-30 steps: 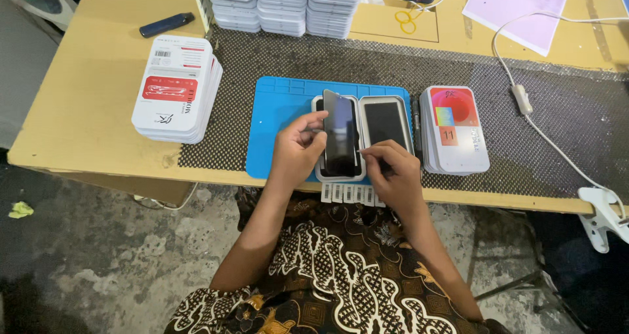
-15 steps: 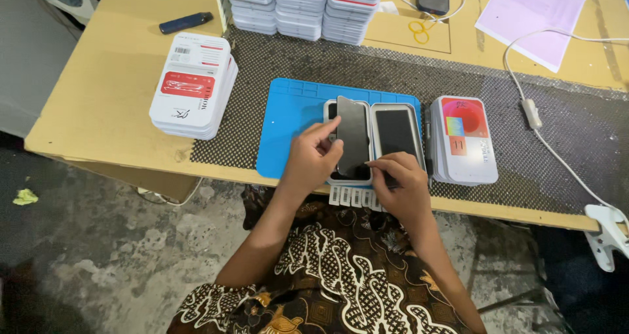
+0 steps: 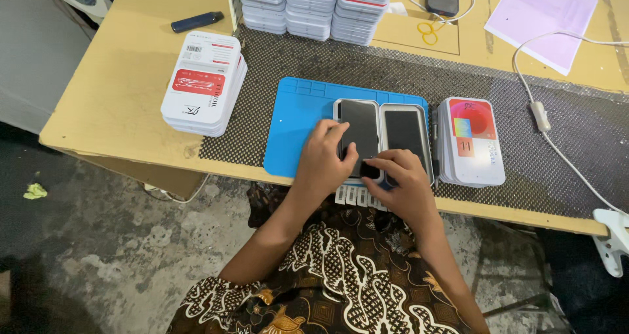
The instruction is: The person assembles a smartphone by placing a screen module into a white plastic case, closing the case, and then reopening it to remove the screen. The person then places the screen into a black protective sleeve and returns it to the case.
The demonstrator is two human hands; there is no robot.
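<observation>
Left hand (image 3: 324,160), right hand (image 3: 400,180), pressing black panel (image 3: 359,127), tray (image 3: 382,106)

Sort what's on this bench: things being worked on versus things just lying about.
In hand: left hand and right hand on the left black panel; right black panel; blue mat.
Lying about: white box stack, purple paper, dark pen, yellow scissors.

The near end of the left screen (image 3: 359,127) was covered by the left hand (image 3: 325,160) and right hand (image 3: 401,180). The label strip (image 3: 357,196) was partly hidden beneath them. The box stacks (image 3: 313,6) were cut off by the top edge.
</observation>
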